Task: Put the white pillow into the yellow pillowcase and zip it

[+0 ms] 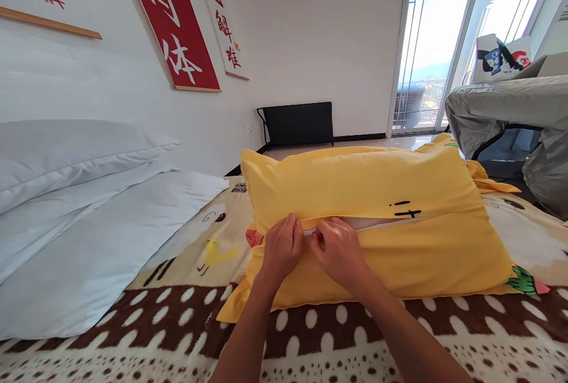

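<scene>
A yellow pillowcase (390, 264) with a pillow inside lies across the bed before me. Its zipper (309, 232) runs lengthwise along the upward face, and the seam gapes to the right of my hands, where a pale inner pillow (368, 222) shows. My left hand (283, 245) is closed on the pillowcase fabric at the zipper's left part. Just to its right, my right hand (338, 251) pinches at the zipper; the fingers mostly hide the zipper pull. Small black marks are printed on the yellow cloth.
White pillows (89, 241) are stacked at the left on a patterned blanket (199, 300). A black folded frame (299, 124) stands by the far wall. At the right is a table under a silvery cover (510, 99), with a printed box (499, 60) on top. Sliding glass doors are behind.
</scene>
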`<state>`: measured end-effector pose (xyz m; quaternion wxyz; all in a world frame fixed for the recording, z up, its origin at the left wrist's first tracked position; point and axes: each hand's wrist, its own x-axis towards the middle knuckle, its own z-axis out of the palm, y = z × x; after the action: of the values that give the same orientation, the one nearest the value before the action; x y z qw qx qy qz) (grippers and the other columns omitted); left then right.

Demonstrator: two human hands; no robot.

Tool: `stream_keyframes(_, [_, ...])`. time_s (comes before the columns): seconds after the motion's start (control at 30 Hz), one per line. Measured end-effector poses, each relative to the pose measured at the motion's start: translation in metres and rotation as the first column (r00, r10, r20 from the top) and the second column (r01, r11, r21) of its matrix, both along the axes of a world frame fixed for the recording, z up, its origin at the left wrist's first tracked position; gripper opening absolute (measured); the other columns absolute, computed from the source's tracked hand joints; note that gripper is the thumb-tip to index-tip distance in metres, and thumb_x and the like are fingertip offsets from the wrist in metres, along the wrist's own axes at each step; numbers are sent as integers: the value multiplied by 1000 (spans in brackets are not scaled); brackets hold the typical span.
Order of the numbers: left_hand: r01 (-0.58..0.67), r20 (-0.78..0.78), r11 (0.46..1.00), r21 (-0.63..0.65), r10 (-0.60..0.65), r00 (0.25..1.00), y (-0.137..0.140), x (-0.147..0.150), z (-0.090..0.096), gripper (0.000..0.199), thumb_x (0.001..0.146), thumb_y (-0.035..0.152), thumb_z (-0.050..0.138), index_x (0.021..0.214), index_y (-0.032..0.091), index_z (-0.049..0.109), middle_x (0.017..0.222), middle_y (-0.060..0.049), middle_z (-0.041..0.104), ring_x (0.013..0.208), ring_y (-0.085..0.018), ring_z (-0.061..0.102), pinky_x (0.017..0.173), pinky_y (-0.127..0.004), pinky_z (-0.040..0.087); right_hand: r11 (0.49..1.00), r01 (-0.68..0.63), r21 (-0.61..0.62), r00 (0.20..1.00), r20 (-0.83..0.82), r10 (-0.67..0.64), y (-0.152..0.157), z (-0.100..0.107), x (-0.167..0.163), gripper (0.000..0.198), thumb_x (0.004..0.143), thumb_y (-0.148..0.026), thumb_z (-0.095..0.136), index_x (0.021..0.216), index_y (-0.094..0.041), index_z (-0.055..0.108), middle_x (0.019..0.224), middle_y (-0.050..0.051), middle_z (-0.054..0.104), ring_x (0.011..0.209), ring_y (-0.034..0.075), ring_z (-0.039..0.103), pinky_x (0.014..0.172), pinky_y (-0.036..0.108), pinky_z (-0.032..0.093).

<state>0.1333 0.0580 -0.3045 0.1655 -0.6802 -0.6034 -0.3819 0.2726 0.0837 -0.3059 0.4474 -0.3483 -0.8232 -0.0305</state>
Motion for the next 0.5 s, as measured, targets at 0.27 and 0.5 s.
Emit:
stream_keyframes(0.27, [-18,-119,999,-42,13,993,-2,5,1,23,85,20,35,63,21,33,56,2,46,52,-14,44,53,-27,27,979,-76,189,996,61,65,-1,-26,33,24,87,-10,42,66,-18,49,60,1,56,61,14,49,66,29,29])
stream_keyframes(0.5, [53,-191,992,-119,-75,979,-14,6,13,42,82,55,52,61,19,42,54,3,50,52,-13,46,52,-24,28,971,-106,216,993,-25,114,-11,-35,35,21,88,-10,44,71,-18,53,66,1,61,67,14,55,69,29,31])
